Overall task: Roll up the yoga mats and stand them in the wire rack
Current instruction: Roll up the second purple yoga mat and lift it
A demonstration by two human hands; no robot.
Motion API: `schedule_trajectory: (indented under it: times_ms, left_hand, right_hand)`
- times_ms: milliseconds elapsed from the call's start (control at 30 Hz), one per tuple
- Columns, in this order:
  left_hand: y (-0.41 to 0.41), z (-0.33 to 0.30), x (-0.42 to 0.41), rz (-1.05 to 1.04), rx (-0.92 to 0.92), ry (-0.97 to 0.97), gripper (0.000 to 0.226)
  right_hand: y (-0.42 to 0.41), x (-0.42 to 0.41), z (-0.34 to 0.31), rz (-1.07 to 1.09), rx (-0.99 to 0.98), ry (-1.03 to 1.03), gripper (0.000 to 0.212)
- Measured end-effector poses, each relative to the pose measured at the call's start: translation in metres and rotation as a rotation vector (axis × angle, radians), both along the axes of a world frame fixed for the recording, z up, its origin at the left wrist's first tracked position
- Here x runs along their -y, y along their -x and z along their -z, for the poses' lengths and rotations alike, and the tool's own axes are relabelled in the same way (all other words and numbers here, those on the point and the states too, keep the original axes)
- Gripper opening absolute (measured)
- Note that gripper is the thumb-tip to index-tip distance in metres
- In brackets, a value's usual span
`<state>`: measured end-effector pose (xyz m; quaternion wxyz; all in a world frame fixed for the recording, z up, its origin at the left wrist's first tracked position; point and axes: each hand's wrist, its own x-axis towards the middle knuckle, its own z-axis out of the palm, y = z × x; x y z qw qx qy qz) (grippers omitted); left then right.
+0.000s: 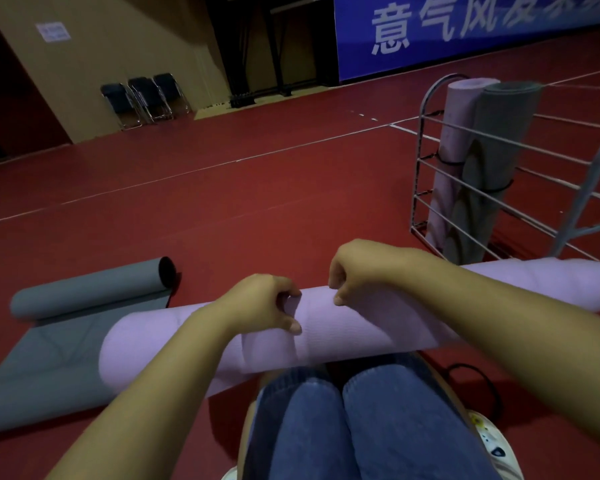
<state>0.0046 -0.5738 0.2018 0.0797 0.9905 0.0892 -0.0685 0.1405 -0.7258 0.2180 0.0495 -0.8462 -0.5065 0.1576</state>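
On the left a grey mat (66, 306) lies half rolled on the red floor (222, 209). Across our knees rests the rolled lilac mat (326, 327): soft foam, light, springy, likely to uncurl, so we judge it best gripped round its middle. Our left hand (260, 303) pinches its surface; our right hand (357, 268) is curled at the top edge, pinching there too. On the right the wire rack (426, 161) holds two standing rolls (478, 150). The hall is dim.

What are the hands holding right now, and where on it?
Both hands, left and right, pinch the rolled purple yoga mat near its middle, along the top.
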Motion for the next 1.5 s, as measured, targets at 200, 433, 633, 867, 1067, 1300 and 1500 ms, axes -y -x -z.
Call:
schedule_trajectory:
  times_ms: [200,433,633,867,1067,1300,1500]
  left_hand:
    - [-0.018,-0.001,-0.016,-0.008,-0.063,0.148,0.056]
    - [-0.028,0.000,-0.026,-0.048,-0.135,0.240,0.051]
    - [-0.022,0.005,-0.028,-0.019,-0.118,-0.016,0.076]
    - [-0.005,0.027,-0.037,-0.017,-0.093,-0.107,0.102]
    - [-0.007,0.054,-0.029,-0.038,-0.070,-0.337,0.118]
    - [-0.008,0.031,-0.029,-0.047,-0.032,-0.361,0.102]
    - [-0.002,-0.039,-0.009,0.045,-0.036,-0.424,0.094]
  right_hand:
    - [0.018,0.009,0.019,-0.089,0.174,0.005,0.066]
    - [0.006,0.004,0.043,-0.049,0.157,-0.056,0.080]
    - [-0.024,-0.013,0.037,-0.128,0.031,-0.010,0.076]
    - [-0.043,-0.026,0.037,-0.090,-0.144,0.041,0.068]
    - [-0.017,-0.033,0.051,-0.144,0.146,0.191,0.102]
    - [-0.022,-0.023,0.041,-0.154,0.216,0.100,0.089]
    - [-0.021,0.005,-0.003,-0.172,0.149,-0.025,0.087]
